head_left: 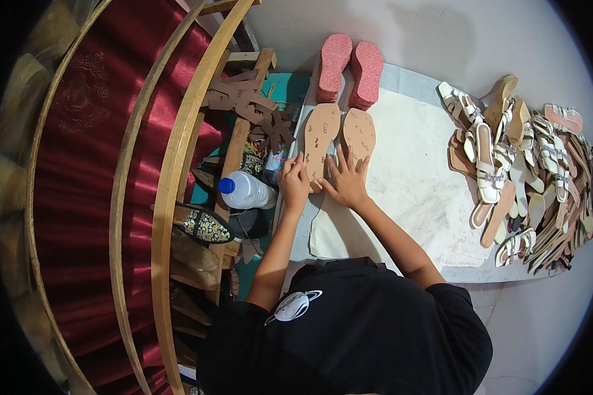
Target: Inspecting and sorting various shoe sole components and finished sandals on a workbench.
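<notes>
Two tan shoe insoles lie side by side with small dark printed marks, the left insole [322,131] and the right insole [359,131]. My left hand [294,181] rests at the left insole's lower left edge, fingers stretched forward and lightly bent. My right hand [348,181] lies with spread fingers over the lower part of the right insole, and its thumb reaches across to the left one. Both heel ends are partly covered by my hands. Just beyond the insoles stand two stacks of pink speckled soles, a left stack [335,59] and a right stack [366,69].
White sheeting [415,171] covers the table. Many white strappy sandals [487,178] and loose soles [566,217] pile up at the right. On the left are a blue-capped bottle [249,191], brown cut pieces [240,99], a wooden rack [178,145] and red cloth [79,197].
</notes>
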Demonstrator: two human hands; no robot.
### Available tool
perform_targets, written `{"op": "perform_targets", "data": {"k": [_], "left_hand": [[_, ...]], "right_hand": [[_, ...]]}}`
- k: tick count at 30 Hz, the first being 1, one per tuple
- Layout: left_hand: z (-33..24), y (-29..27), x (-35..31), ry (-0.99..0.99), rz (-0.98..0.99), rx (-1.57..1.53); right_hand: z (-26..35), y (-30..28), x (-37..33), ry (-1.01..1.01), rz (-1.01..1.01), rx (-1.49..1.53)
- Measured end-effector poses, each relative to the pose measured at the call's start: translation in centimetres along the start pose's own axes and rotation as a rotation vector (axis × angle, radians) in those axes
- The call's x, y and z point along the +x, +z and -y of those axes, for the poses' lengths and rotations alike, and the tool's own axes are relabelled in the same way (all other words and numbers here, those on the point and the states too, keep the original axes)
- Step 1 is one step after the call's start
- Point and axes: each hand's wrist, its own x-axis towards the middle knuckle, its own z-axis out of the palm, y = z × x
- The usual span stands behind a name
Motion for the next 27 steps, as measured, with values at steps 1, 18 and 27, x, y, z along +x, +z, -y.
{"op": "perform_targets", "data": {"k": [1, 18, 27], "left_hand": [[-0.7, -0.1, 0.0, 0.061, -0.021, 0.004], [-13.9, 7.3, -7.5, 0.485, 0.477, -0.130], [-24.3, 14.8, -14.2, 0.701, 0.681, -0.242]], "right_hand": [[-0.1, -0.4, -0.4, 0.001, -0.003, 0.000], [-9.5, -7.0, -16.5, 0.492, -0.146, 0.035], [-15.8, -10.7, -26.7, 0.726, -0.265, -0.010]]}}
